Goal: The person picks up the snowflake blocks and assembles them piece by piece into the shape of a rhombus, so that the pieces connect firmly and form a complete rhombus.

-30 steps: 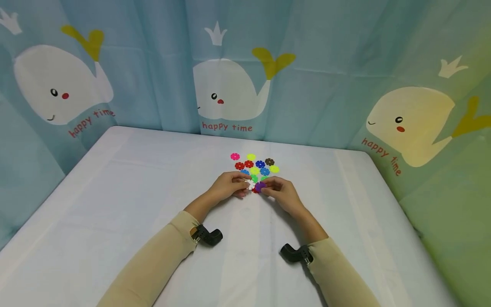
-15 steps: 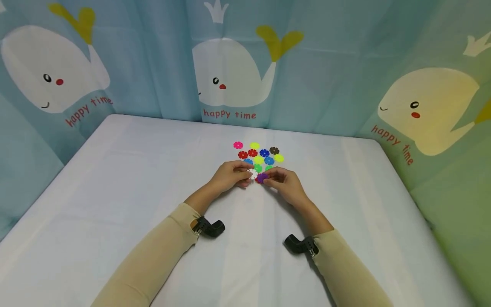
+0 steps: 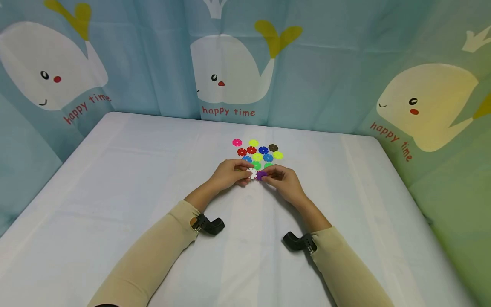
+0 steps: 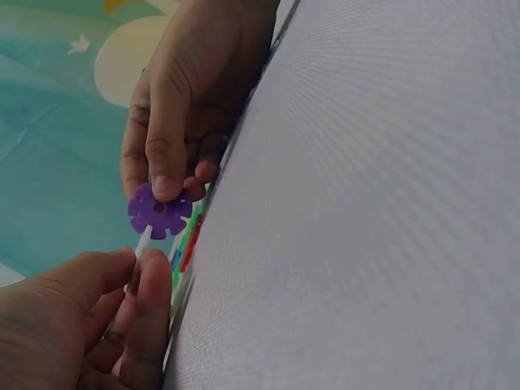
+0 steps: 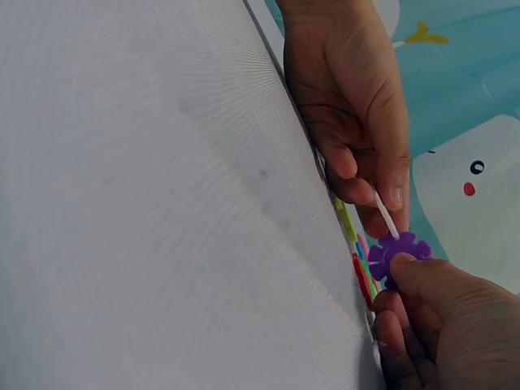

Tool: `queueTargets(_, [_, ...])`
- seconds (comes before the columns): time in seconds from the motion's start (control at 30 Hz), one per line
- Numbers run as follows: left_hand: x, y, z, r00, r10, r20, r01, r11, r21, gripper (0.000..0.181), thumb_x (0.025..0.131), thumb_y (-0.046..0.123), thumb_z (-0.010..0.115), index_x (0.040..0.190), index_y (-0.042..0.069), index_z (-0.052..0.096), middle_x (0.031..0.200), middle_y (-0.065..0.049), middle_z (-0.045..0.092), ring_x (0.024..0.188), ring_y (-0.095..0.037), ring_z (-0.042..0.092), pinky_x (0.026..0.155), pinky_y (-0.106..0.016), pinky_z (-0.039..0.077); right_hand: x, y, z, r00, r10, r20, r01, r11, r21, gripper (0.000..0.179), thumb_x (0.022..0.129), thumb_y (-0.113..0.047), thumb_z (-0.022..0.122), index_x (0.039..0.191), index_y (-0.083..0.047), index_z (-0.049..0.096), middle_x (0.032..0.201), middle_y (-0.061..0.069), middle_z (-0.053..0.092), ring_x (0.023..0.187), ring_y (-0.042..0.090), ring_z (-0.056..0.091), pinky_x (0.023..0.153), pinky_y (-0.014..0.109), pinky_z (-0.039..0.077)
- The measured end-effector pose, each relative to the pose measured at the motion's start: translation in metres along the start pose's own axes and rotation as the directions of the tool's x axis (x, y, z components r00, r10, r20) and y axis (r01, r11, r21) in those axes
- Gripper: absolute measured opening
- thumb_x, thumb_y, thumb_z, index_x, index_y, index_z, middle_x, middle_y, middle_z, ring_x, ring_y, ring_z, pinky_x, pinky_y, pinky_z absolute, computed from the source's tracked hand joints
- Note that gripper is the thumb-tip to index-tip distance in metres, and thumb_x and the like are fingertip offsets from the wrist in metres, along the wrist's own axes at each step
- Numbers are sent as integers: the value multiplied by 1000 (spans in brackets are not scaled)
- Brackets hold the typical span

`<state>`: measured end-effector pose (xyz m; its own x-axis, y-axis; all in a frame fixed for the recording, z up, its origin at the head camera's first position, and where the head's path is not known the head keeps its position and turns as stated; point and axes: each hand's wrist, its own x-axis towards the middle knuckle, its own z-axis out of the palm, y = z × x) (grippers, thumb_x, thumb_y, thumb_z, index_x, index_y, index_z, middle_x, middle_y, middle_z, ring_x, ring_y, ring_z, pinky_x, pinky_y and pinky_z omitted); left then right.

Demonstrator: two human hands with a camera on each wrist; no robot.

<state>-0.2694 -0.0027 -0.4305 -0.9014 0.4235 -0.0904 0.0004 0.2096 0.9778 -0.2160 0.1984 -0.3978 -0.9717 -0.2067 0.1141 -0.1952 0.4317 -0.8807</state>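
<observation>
My left hand pinches a white notched disc between thumb and fingers, seen edge-on in both wrist views. A purple notched disc is pinched by my right hand, its flat face turned toward the left wrist camera. In the right wrist view the white disc's edge meets the rim of the purple disc at a notch, the two set crosswise. How deep the white one sits in that notch I cannot tell. Both hands are held just above the table, close together.
Several loose notched discs lie on the white table beyond my hands, among them a pink disc, a brown disc and a dark blue disc. A red disc is mostly hidden behind the purple one. A whale-print curtain hangs behind the table.
The head view has tilted downward, so table and discs appear higher. Both hands keep their pinch; the purple disc has shifted slightly against the white one and covers more of the red disc.
</observation>
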Motion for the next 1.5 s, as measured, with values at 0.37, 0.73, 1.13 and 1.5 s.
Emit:
queueTargets(0.37, [0, 1, 0, 1000, -1, 0, 1, 1000, 23, 32, 93, 13, 69, 123, 4, 65, 101, -12, 68, 74, -14, 71, 71, -28, 60, 0, 3, -1, 1000, -14, -2, 14, 1000, 22, 21, 89, 1, 68, 108, 11, 68, 106, 27, 69, 86, 12, 66, 76, 13, 51])
queueTargets(0.73, [1, -1, -1, 1000, -6, -4, 6, 1000, 5, 33, 92, 15, 70, 123, 6, 66, 99, -11, 68, 74, -15, 71, 72, -28, 60, 12, 40, -1, 1000, 1, -28, 2, 996, 86, 27, 88, -5, 72, 113, 4, 70, 109, 22, 71, 85, 6, 66, 78, 16, 54])
queueTargets(1.13, [0, -2, 0, 1000, 0, -8, 0, 1000, -7, 32, 92, 16, 70, 122, 6, 66, 97, -11, 69, 74, -15, 71, 72, -28, 60, 13, 41, -2, 999, 31, -16, -30, 995, 91, 23, 92, -9, 69, 111, 4, 71, 106, 21, 71, 83, 8, 67, 77, 20, 56])
queueTargets(1.5, [3, -3, 0, 1000, -3, -12, 3, 1000, 5, 31, 92, 16, 70, 122, 6, 66, 99, -11, 69, 74, -14, 71, 71, -28, 60, 13, 38, -3, 999, 38, 32, -41, 992, 116, 22, 97, -11, 62, 111, 4, 70, 107, 20, 72, 88, 11, 68, 81, 21, 56])
